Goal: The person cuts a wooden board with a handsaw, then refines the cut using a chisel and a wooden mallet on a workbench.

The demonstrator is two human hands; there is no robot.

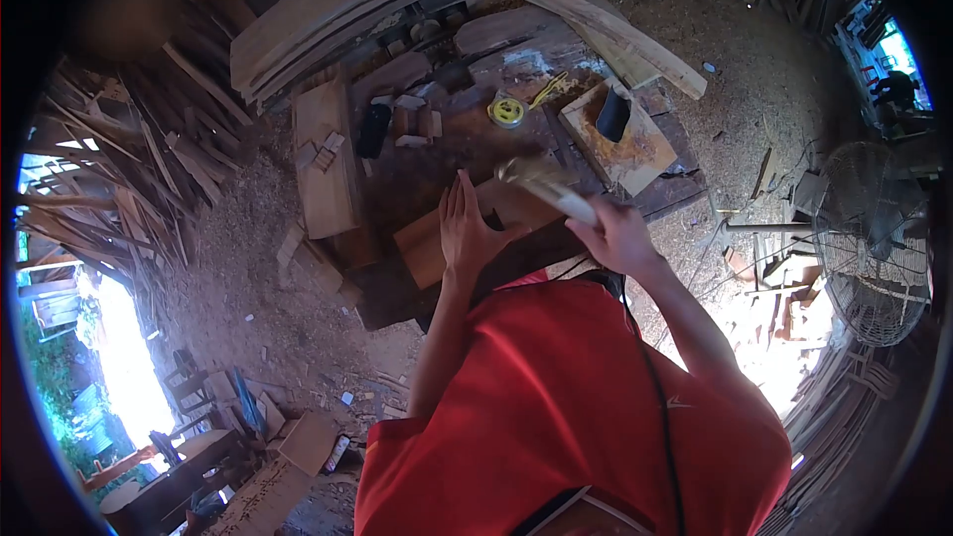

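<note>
My right hand (620,236) is wrapped round the pale handle of a hammer (568,197), whose head is smeared by motion above the workbench. My left hand (471,233) lies on a reddish-brown wooden board (423,243) near the bench's front edge. Its fingers are stretched out, with the thumb spread towards the hammer. A dark patch shows on the wood between thumb and fingers. Beyond the hands, a round yellow tape measure (506,112) lies on the workbench (452,154).
Small wood blocks (417,125) and a dark object (373,131) sit at the bench's left. At the right, a dark curved piece (613,117) rests on a square board (635,154). Planks (342,15) are stacked behind. A wire-caged fan (869,243) stands at right.
</note>
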